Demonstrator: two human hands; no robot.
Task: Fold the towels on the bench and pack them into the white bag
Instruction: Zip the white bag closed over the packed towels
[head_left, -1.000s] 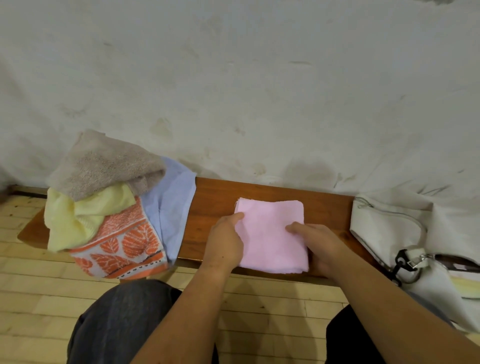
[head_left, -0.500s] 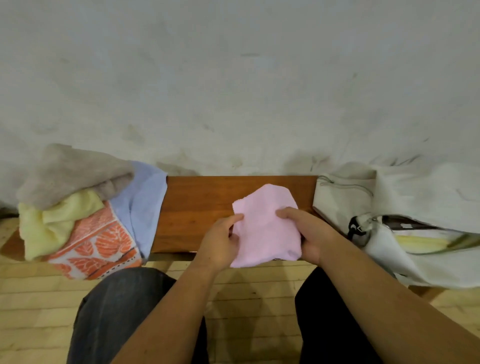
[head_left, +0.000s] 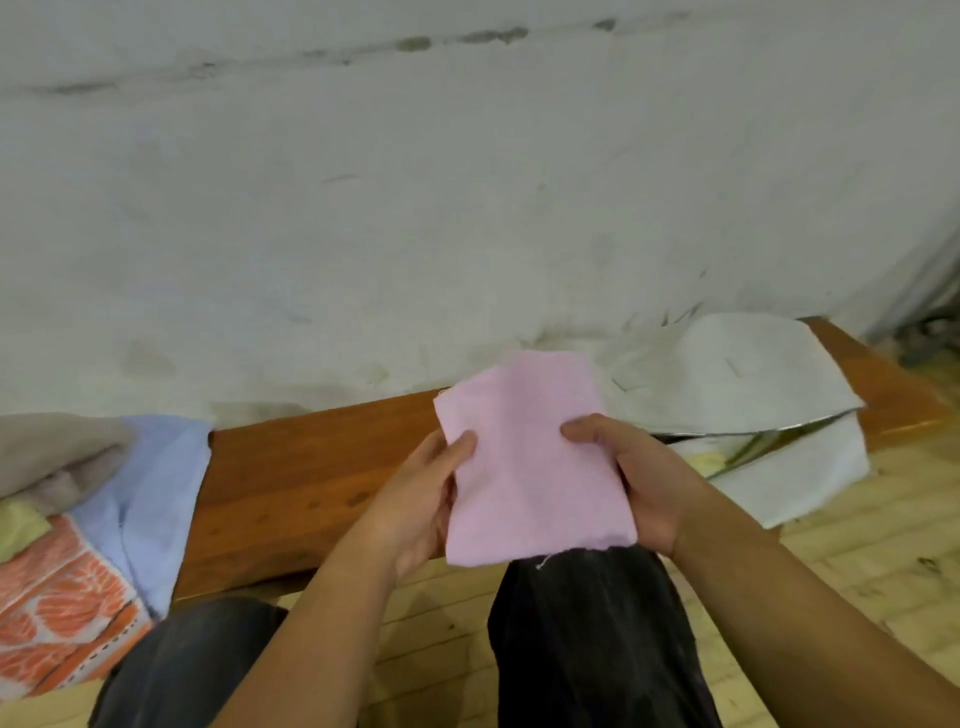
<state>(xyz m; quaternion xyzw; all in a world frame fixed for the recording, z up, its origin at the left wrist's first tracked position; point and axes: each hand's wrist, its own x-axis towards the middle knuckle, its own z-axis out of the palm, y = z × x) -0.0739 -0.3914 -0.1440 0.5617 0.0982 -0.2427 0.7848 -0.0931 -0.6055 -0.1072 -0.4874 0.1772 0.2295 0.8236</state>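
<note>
- The folded pink towel (head_left: 530, 467) is held in the air over the near edge of the desk (head_left: 306, 467)
- The left hand (head_left: 415, 504) has its grip clamped on the towel's left edge
- The right hand (head_left: 644, 483) clamps the right edge, thumb on top
- The white bag (head_left: 743, 384) lies on the desk's right end
- A heap of towels (head_left: 104, 493) sits at the left end

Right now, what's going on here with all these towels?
A person is packing towels. The left hand and right hand grip a folded pink towel, held above the wooden bench. The white bag lies on the bench just to the right, its mouth looking open. At the bench's left end a loose pile waits: a beige towel, a blue towel and an orange patterned towel.
</note>
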